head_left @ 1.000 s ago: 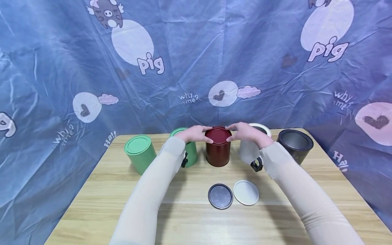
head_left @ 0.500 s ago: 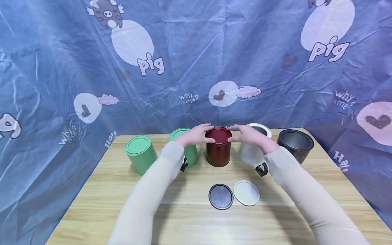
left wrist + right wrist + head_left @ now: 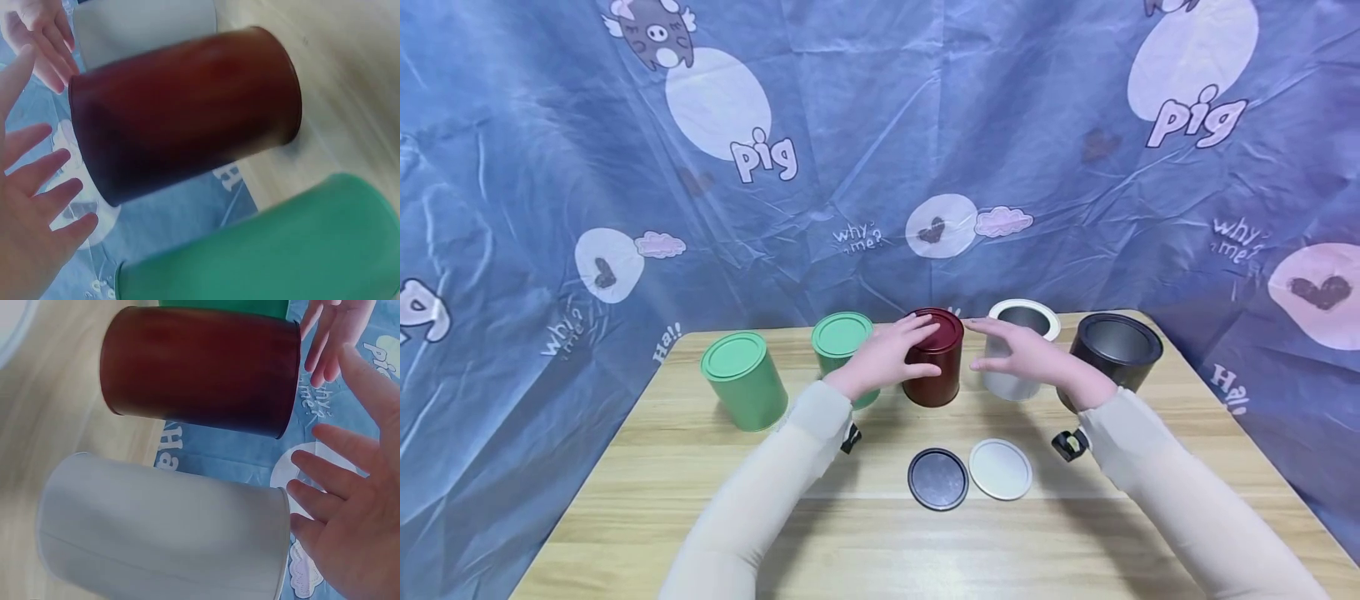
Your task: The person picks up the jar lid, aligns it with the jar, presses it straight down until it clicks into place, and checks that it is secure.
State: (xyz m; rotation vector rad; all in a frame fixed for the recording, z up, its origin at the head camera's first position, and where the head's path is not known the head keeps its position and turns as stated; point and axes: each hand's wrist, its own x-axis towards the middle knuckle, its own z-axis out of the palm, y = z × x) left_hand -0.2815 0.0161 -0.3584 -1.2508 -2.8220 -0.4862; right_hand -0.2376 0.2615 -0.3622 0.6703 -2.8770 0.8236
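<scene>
The dark red can stands upright at the back of the table with its red lid on. My left hand hovers at its front left, fingers spread and straight, overlapping the lid in the head view. In the left wrist view, a gap shows between those fingers and the can. My right hand is held with extended fingers between the red can and the open white can. Its fingertips lie near the white can's rim in the right wrist view. Neither hand holds anything.
Two lidded green cans stand left of the red one. An open black can is at the right. A black lid and a white lid lie nearer on the wooden table, with a blue printed cloth behind.
Both hands have come off the red can's rim and moved apart. The right hand shifted right and nearer, the left slightly nearer with its fingers spread. The cans stay in place.
</scene>
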